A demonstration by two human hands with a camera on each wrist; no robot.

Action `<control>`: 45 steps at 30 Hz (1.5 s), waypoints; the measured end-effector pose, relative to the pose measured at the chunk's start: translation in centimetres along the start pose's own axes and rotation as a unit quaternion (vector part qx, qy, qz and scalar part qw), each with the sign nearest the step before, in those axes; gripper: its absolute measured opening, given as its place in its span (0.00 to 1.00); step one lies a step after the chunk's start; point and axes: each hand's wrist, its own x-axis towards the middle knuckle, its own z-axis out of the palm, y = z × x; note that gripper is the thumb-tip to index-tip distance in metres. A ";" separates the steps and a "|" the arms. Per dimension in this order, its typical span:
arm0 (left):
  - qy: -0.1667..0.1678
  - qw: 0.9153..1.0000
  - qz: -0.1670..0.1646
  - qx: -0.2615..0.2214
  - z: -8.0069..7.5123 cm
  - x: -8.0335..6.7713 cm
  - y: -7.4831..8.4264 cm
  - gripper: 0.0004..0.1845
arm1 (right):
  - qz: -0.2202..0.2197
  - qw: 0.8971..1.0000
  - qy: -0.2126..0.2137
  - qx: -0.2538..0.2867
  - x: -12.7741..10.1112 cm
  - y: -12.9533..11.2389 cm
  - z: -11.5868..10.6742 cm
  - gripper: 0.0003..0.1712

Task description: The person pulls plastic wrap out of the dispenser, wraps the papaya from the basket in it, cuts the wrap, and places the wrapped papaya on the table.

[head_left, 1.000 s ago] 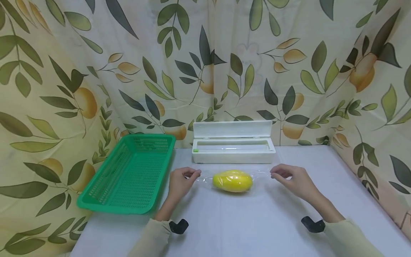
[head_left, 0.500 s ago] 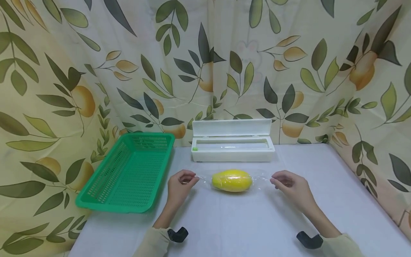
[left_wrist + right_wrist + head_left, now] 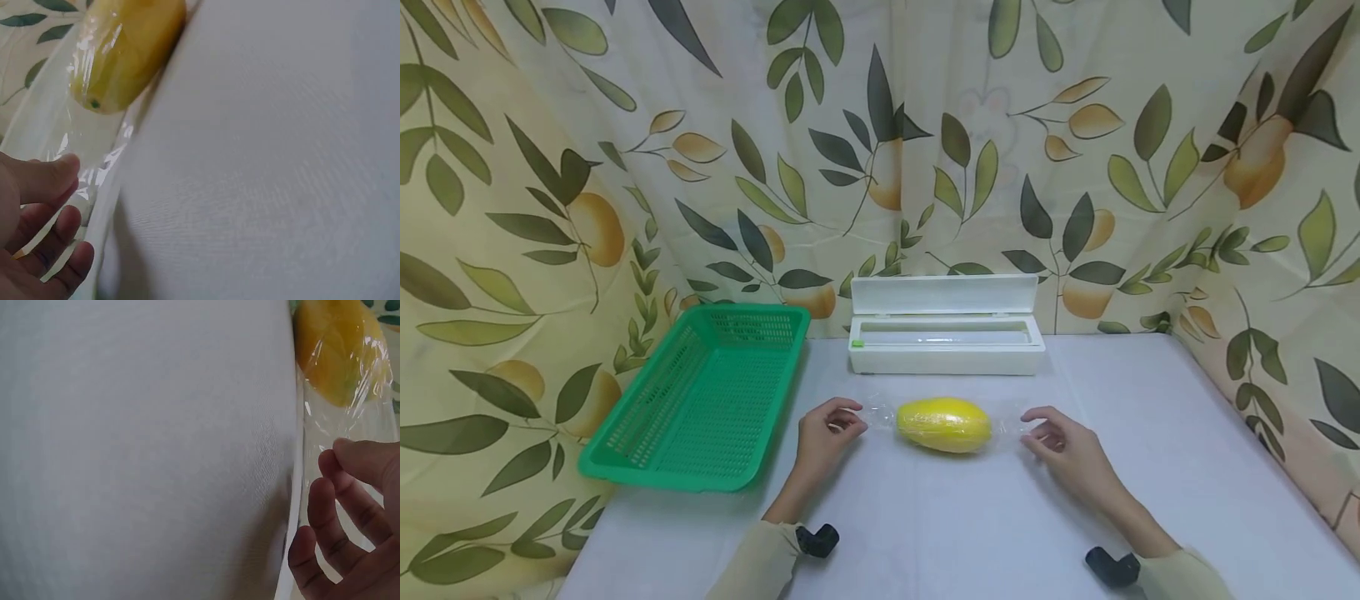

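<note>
A yellow mango [image 3: 943, 424] wrapped in clear cling film [image 3: 877, 414] lies on the white table [image 3: 970, 525], between my two hands. My left hand [image 3: 822, 433] is at the film's left end, with thumb and fingers curled and pinching it. The left wrist view shows the film [image 3: 81, 147] running from the mango [image 3: 125, 50] in between the thumb and fingers of that hand [image 3: 37, 219]. My right hand [image 3: 1063, 450] is at the right end. Its curled fingertips [image 3: 340, 481] hold the film [image 3: 328, 422] just below the mango [image 3: 337, 350].
An empty green mesh basket [image 3: 662, 481] sits at the left of the table, tilted against the curtain. A white cling-film dispenser box [image 3: 946, 357] with its lid open stands behind the mango. A leaf-print curtain [image 3: 1262, 250] closes in the back and both sides.
Both hands have moved inward toward the mango, the right one more. The film ends, stretched flat before, are now bunched close to the fruit.
</note>
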 end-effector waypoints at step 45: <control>-0.067 0.995 0.028 0.066 -2.0 0.9 1.0 0.14 | 0.006 0.988 -0.128 -0.088 1.9 -1.0 -5.0 0.17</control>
